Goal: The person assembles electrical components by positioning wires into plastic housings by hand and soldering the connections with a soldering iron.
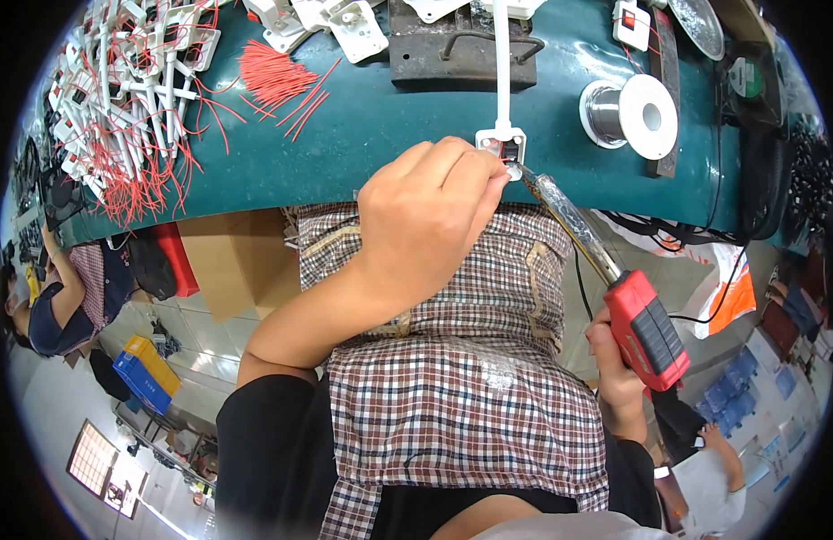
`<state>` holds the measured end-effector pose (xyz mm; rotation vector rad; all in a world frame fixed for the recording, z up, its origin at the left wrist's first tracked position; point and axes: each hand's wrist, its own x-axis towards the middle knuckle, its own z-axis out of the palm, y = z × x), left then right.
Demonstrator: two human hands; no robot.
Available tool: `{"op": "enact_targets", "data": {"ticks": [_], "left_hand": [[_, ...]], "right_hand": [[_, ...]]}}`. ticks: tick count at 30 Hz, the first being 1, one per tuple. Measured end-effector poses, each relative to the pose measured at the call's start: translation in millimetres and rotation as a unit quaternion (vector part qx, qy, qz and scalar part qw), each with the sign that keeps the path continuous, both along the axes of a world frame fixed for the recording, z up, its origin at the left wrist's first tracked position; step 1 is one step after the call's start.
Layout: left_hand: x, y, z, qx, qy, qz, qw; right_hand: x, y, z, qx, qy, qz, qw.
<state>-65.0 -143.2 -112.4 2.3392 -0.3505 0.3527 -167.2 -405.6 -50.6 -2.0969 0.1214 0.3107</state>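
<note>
My right hand (pixel 617 367) grips the red and black handle of a soldering iron (pixel 649 331). The iron's tip reaches a small white plastic housing (pixel 482 139) at the table's near edge, with dark parts inside and a long white stem pointing away from me. My left hand (pixel 425 211) is closed in a pinch at the near left side of that housing. What its fingertips hold is hidden; a little red shows beside them.
White stemmed parts with red wires (pixel 133 108) pile up at the left, near a bundle of loose red wires (pixel 274 74). A metal block with a handle (pixel 425 58) lies beyond the housing. To the right stands a solder spool (pixel 650 117). Two people are nearby.
</note>
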Motion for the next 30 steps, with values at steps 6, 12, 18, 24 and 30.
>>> {"op": "enact_targets", "data": {"ticks": [6,12,18,24,30], "left_hand": [[0.2,-0.9,-5.4,0.008,-0.028,0.004,1.000],[0.6,-0.5,-4.1,0.016,-0.028,0.001,0.999],[1.0,-0.6,-4.9,0.016,-0.027,0.000,1.000],[0.8,-0.7,-5.0,0.023,-0.022,0.004,0.999],[1.4,-0.5,-4.8,0.015,-0.023,0.003,1.000]], "right_hand": [[1.2,-0.2,-1.6,-0.004,0.008,0.008,1.000],[2.6,2.4,-0.4,-0.014,0.010,0.009,1.000],[5.1,3.5,0.3,-0.005,0.011,0.007,1.000],[7.0,4.2,4.6,-0.023,0.017,0.004,1.000],[2.0,0.9,1.3,0.002,-0.007,-0.011,1.000]]}}
